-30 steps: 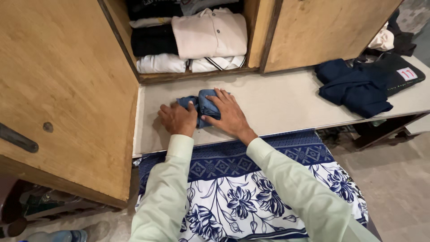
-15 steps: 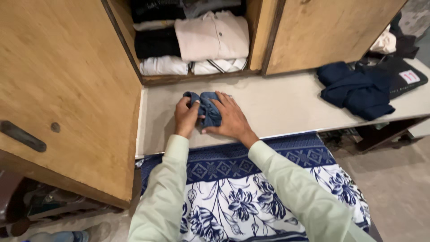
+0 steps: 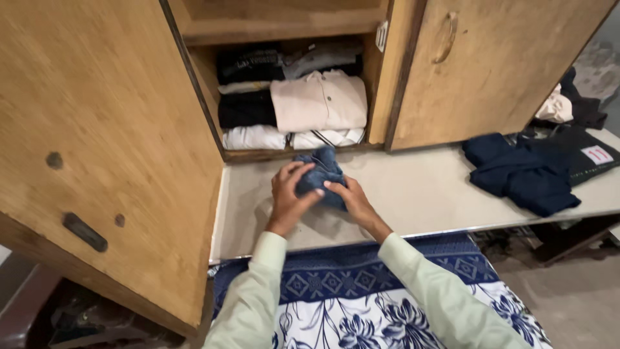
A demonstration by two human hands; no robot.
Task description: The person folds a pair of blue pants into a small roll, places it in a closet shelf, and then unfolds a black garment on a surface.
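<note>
Both hands on blue bundle

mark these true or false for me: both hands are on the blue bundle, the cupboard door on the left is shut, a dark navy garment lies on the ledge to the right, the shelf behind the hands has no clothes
1. Both the left hand and right hand grip the small blue folded garment. True.
2. The left cupboard door is shut. False: it stands open.
3. A dark navy garment lies on the grey ledge to the right. True.
4. The shelf behind the hands holds no clothes. False: stacked folded clothes fill it.
</note>
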